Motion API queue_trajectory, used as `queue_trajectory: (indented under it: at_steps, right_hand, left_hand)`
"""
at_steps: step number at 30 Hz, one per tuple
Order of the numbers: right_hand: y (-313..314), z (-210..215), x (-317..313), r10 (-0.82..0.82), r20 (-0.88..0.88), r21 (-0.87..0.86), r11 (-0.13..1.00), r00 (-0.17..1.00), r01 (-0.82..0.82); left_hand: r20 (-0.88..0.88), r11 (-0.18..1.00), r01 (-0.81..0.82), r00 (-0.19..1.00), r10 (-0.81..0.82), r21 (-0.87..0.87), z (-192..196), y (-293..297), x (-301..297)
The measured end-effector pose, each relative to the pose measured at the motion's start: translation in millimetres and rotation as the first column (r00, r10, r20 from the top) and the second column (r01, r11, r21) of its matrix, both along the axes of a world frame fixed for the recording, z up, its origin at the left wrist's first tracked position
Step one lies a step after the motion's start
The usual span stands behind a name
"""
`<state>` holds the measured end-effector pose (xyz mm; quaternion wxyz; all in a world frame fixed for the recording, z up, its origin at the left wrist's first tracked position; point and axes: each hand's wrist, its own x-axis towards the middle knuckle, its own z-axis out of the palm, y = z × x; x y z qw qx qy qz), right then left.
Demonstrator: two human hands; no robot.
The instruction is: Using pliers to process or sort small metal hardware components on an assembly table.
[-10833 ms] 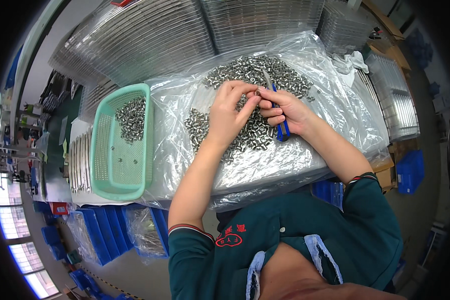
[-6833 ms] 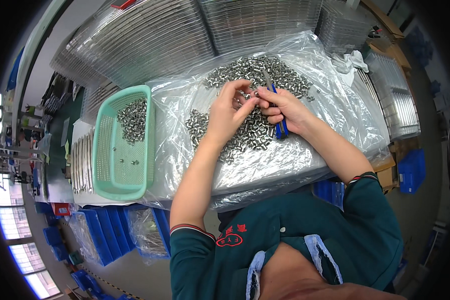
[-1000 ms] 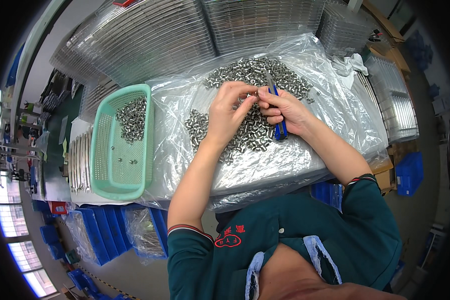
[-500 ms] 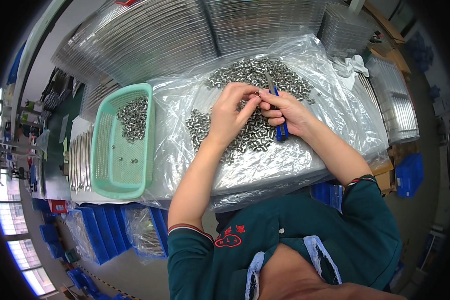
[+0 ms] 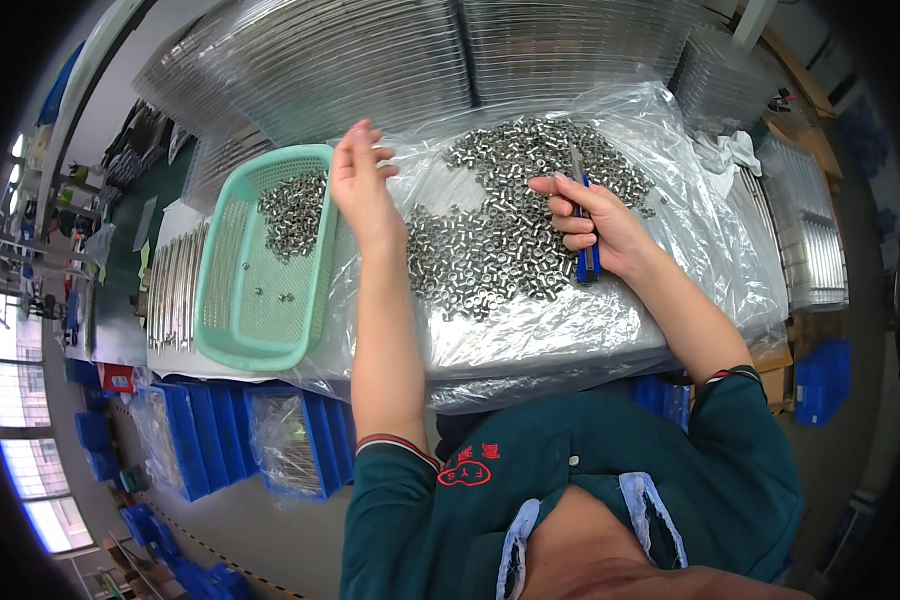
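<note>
My right hand [image 5: 598, 222] is closed around a blue utility knife [image 5: 587, 258], its blade end pointing away over the pile. Under and beyond that hand spreads a heap of small silvery metal ring-like fittings [image 5: 480, 262] on clear plastic sheeting. My left hand [image 5: 367, 190] is raised by the right rim of a pale green plastic basket [image 5: 208, 320]. Its fingers are curled, and whatever they pinch is too small or hidden to make out. More of the small metal fittings [image 5: 295, 215] lie in the far part of the basket, with several loose ones nearer.
Stacks of clear ribbed plastic trays [image 5: 360, 70] line the table's back. Metal rods [image 5: 175, 285] lie left of the basket. A white cloth [image 5: 727, 152] sits at the back right. Blue bins [image 5: 210, 435] stand below the table's front edge, and another blue bin [image 5: 822, 383] is at the right.
My left hand has left the right hand and swung left to the basket's rim. A small ring was between the hands before. The right hand still grips the knife. The whole view has shifted slightly.
</note>
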<state>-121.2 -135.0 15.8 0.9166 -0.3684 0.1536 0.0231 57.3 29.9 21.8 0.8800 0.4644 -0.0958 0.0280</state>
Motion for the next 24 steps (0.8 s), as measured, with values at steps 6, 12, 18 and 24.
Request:
queue_trajectory:
  at_steps: [6, 12, 18, 24]
  right_hand:
    - [0, 1, -1, -0.009, 0.003, 0.026, 1.000, 1.000, 0.009]
    - [1, 1, 0, -0.006, -0.006, 0.003, 1.000, 1.000, 0.006]
    - [2, 1, -1, -0.037, -0.005, -0.077, 0.996, 0.999, 0.036]
    - [1, 0, -3, -0.038, 0.028, -0.091, 0.995, 0.999, 0.040]
  left_hand:
    - [0.498, 0.203, -0.457, 0.821, -0.277, 0.866, -38, -19, -6]
    - [0.420, 0.079, -0.422, 0.829, -0.370, 0.903, -42, -25, -6]
    - [0.472, 0.670, -0.113, 0.794, -0.383, 0.734, -9, -37, -43]
    - [0.397, 0.750, 0.180, 0.757, -0.518, 0.636, -6, -39, -73]
